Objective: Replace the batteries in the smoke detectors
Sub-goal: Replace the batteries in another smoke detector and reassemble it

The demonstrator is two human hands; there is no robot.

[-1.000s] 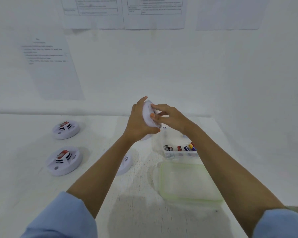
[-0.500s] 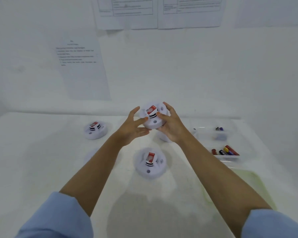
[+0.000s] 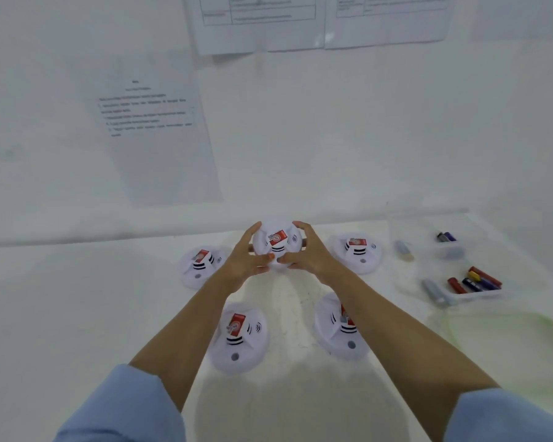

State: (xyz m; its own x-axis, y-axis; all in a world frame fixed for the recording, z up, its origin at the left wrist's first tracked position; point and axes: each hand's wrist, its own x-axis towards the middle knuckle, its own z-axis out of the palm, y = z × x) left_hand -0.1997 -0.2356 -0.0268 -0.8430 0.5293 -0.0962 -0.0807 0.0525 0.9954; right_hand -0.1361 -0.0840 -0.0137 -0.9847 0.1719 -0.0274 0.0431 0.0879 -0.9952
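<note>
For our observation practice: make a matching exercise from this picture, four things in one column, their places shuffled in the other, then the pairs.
Things: 1 held smoke detector; 2 coloured batteries; 3 green-rimmed lid; 4 printed sheet.
Places: A on the wall; B between the left hand and right hand; C flat on the table; D in the clear tray.
Pairs: 1-B; 2-D; 3-C; 4-A.

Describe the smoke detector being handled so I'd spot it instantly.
On the white table, look to the back centre of the cluster for the smoke detector. Unlike its four neighbours, it is gripped between the left hand and right hand.
</note>
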